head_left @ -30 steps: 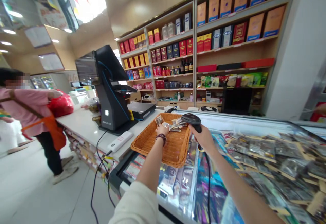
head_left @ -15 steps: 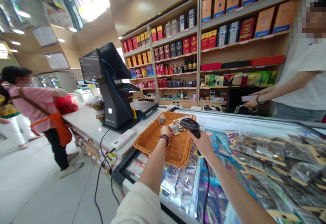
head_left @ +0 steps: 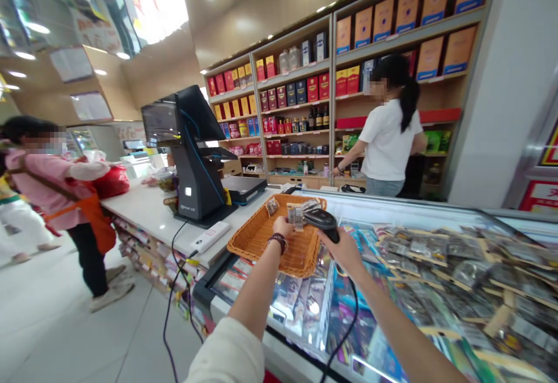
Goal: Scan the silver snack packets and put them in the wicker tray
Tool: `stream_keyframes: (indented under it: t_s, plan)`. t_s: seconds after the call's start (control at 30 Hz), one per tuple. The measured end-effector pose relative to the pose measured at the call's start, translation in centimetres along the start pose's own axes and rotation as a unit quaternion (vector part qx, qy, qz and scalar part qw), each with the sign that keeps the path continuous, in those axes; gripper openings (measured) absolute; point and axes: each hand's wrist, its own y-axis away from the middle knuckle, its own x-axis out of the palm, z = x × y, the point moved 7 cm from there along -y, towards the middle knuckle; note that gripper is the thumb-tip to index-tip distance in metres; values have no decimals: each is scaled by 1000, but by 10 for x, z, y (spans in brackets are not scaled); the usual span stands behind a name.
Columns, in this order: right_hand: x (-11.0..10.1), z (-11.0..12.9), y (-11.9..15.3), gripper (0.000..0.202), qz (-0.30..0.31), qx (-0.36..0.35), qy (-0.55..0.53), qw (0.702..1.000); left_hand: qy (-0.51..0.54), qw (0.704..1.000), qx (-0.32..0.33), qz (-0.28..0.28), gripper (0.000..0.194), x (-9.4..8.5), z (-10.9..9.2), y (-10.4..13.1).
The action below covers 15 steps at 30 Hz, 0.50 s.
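My left hand [head_left: 283,229], with a beaded bracelet at the wrist, reaches over the orange wicker basket [head_left: 251,243] and pinches a small clear packet [head_left: 296,216]. In my right hand [head_left: 346,249] is a black barcode scanner [head_left: 321,221], its head pointing left at the packet from close by. From the scanner's handle a black cord [head_left: 355,313] hangs down. More small packets [head_left: 311,203] lie at the basket's far right, partly behind the held one and the scanner. A single packet [head_left: 272,206] rests in its far left corner.
Under the basket is a glass-topped case; packaged goods [head_left: 436,255] lie to its right. A checkout terminal [head_left: 192,156], a flat black device [head_left: 244,188] and a white box [head_left: 211,237] with cables stand left. One person [head_left: 387,133] is behind the case, another [head_left: 65,185] at far left.
My left hand has lifted a packet upright in front of the scanner. The person in white has moved left along the shelves and turned away. My view has shifted slightly right.
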Motion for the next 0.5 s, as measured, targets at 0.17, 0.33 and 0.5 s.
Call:
stream_keyframes:
  t_s: [0.17, 0.33, 0.5]
  plan:
    - [-1, -3, 9, 32, 33, 6, 31, 999, 132, 991, 3, 12, 25, 2, -11, 17]
    - [-4, -3, 19, 32, 34, -3, 55, 998, 335, 942, 9, 2, 23, -8, -11, 36]
    - [-5, 10, 28, 29, 22, -33, 108, 993, 349, 937, 17, -9, 28, -18, -6, 47]
